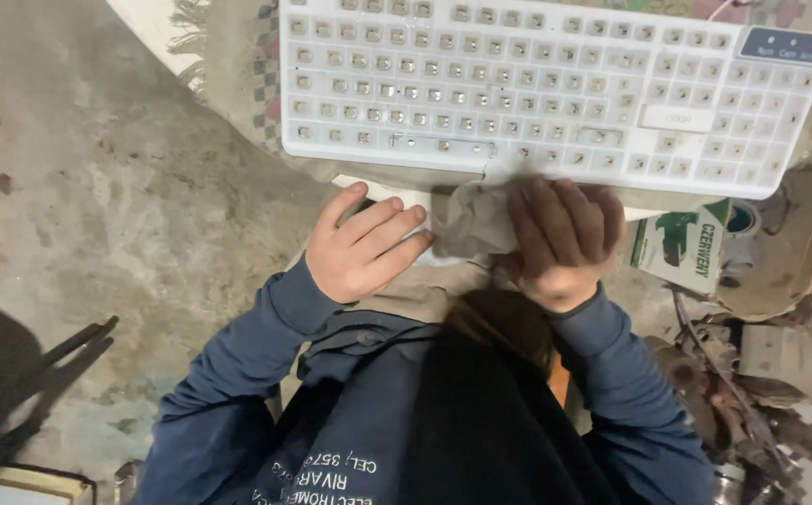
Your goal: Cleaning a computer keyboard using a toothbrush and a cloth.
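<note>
Both hands work the near edge of the keycap-less white keyboard (556,89): right hand (563,238) grip bunched around a grey rag (471,220) for wiping, left hand (364,248) flat and empty, bracing.

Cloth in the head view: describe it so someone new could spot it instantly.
Find the big white keyboard with its keycaps removed, lying across the top of the view. Just below its front edge, the right hand grips a crumpled grey-beige cloth, with the left hand resting flat beside it. It is the only soft, wrinkled thing there, unlike the green-and-white box to its right.
</note>
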